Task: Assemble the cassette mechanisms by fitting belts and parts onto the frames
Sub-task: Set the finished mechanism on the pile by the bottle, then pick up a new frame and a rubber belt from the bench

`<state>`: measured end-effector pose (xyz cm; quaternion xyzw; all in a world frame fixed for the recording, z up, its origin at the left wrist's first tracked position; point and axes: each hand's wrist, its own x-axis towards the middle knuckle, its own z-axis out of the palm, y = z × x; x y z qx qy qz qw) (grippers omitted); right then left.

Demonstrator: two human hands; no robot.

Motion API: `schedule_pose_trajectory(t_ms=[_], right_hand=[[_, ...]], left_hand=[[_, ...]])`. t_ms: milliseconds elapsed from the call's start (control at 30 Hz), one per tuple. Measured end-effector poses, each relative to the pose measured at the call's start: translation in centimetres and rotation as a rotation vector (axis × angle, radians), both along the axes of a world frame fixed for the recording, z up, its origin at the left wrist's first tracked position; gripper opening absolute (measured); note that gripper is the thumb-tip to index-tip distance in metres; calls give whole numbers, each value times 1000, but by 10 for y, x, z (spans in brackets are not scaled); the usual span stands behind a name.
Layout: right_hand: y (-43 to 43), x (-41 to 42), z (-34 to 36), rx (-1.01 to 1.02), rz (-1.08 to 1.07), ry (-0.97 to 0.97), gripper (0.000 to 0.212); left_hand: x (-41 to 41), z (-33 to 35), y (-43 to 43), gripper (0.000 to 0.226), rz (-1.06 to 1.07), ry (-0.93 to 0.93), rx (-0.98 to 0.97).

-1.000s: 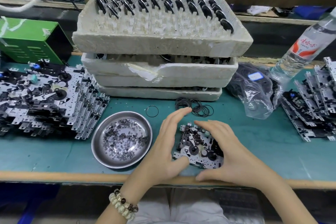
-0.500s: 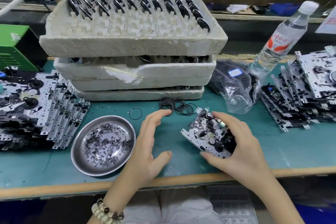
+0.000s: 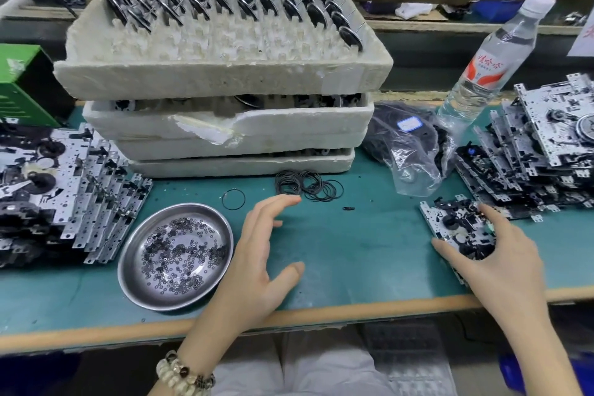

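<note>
— Where is the cassette mechanism (image 3: 450, 225) now?
— It is on the right part of the worktop (image 3: 363, 251), just in front of the right stack of frames (image 3: 530, 164). My right hand (image 3: 491, 254) grips it, with the fingers curled over its top and the thumb at the near edge.
— And your left hand (image 3: 260, 254)?
— It holds nothing. The fingers are relaxed and spread, beside the steel dish (image 3: 141, 292) of small washers. The fingertips are near the pile of black belts (image 3: 305, 185), not touching it. My two hands are well apart.
</note>
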<state>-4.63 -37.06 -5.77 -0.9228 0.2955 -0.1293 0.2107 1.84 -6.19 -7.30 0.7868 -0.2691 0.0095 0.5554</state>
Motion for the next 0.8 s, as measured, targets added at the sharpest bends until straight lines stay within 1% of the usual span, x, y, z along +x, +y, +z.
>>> schedule_pose_trajectory(t_ms=[67, 133, 233, 300, 367, 433, 467, 533, 567, 600, 667, 800], right_hand=[[9, 0, -1, -163, -6, -4, 83], [24, 1, -1, -308, 31, -135, 73], [55, 9, 2, -353, 226, -339, 51], [78, 22, 5, -367, 379, -381, 33], [99, 40, 8, -398, 479, -368, 20], [112, 61, 12, -430, 511, -319, 14], [116, 71, 13, -457, 519, -257, 12], [119, 87, 13, -588, 524, -92, 4], [120, 93, 13, -659, 527, -41, 5], [122, 96, 13, -700, 536, -13, 13], [126, 96, 13, -743, 546, -24, 23], [121, 93, 4, -748, 481, -86, 17]], left_hand=[[0, 1, 0, 68, 1, -9, 15], [-1, 2, 0, 67, 4, -18, 27], [-2, 2, 0, 66, 6, -23, 44], [-3, 3, 0, 65, 11, -21, 59], [-3, 4, 0, 64, 11, -25, 68], [-4, 5, 0, 62, 10, -36, 75], [-4, 6, 0, 61, 11, -42, 81], [-4, 7, 0, 58, 19, -49, 95], [-4, 7, 0, 57, 21, -51, 99], [-4, 7, 0, 56, 21, -53, 103], [-5, 7, 0, 55, 16, -53, 109], [-9, 14, 3, 52, -15, -42, 103]])
